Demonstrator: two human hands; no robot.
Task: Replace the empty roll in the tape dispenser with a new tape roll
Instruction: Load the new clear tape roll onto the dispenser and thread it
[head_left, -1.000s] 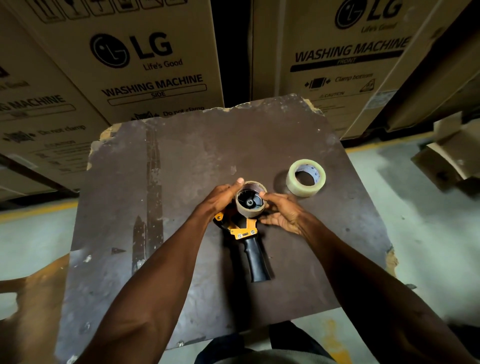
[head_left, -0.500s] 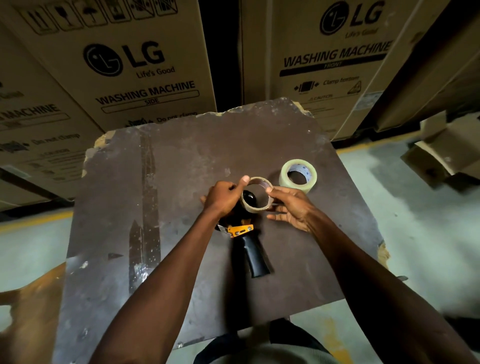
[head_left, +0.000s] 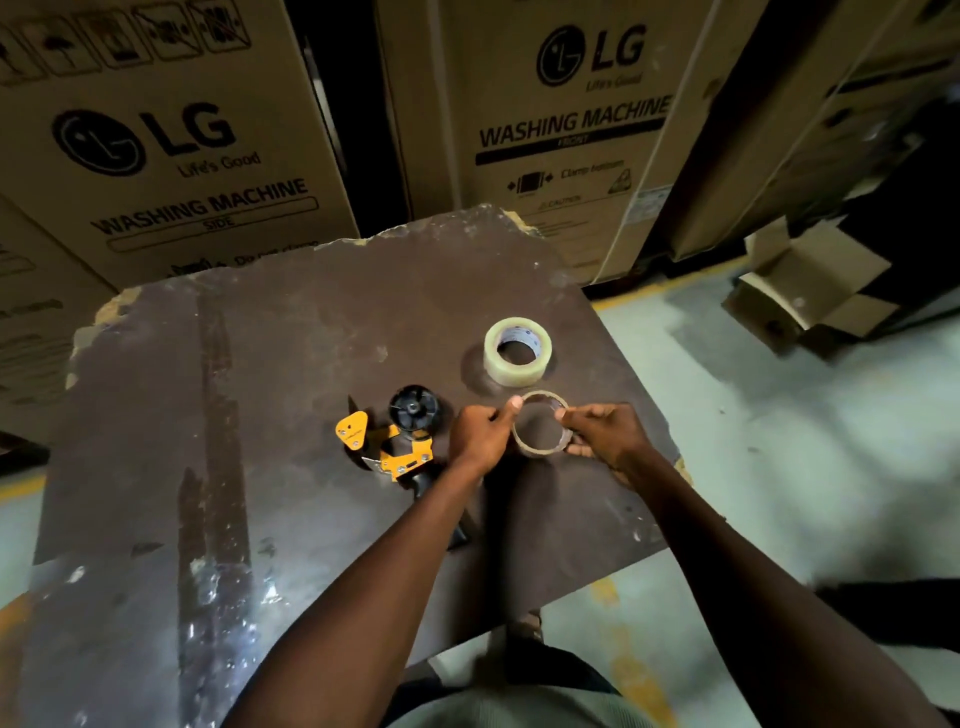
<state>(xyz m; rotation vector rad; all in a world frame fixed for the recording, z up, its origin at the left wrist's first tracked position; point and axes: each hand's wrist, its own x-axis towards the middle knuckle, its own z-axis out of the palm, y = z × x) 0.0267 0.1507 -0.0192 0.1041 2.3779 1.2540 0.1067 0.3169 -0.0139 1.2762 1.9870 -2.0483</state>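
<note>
Both hands are holding the empty roll (head_left: 540, 425) just above the table (head_left: 291, 332), the left hand (head_left: 480, 434) pinching its near-left rim and the right hand (head_left: 605, 434) pinching the right rim, while the tape dispenser (head_left: 397, 439) is lying on its side just beside the left hand with its black hub standing bare. So the old core is looking fully off, and the step in hand is getting rid of it. Next they are needing to set it aside, reach for the new tape roll (head_left: 517, 352) lying flat just beyond, and seat it squarely over that hub.
</note>
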